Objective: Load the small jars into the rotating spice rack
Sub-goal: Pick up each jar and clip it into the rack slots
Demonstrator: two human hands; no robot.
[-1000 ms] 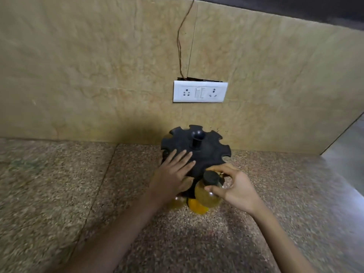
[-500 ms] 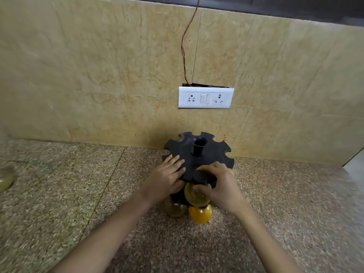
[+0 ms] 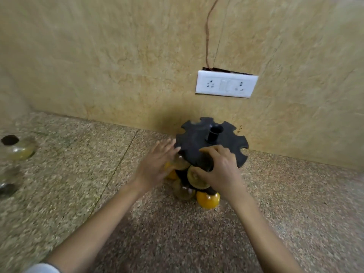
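A black rotating spice rack (image 3: 226, 146) with a notched top disc and a central post stands on the counter by the wall. Small glass jars hang under its disc: a yellow-filled one (image 3: 208, 199) low at the front, a brownish one (image 3: 183, 191) beside it. My right hand (image 3: 219, 170) is closed on an olive-yellow jar (image 3: 195, 179) at the disc's front edge. My left hand (image 3: 155, 164), blurred with fingers spread, is at the disc's left rim, next to another jar (image 3: 180, 161).
Two more jars lie on the speckled stone counter (image 3: 78, 184) at the far left: a black-lidded one (image 3: 16, 147) and a blurred one (image 3: 8, 183) at the frame edge. A white socket plate (image 3: 226, 83) with a wire sits on the tiled wall behind the rack.
My right hand has brought the olive-yellow jar from in front of the rack up to the disc's front edge. My left hand slid off the disc's top to its left rim. The view swung left.
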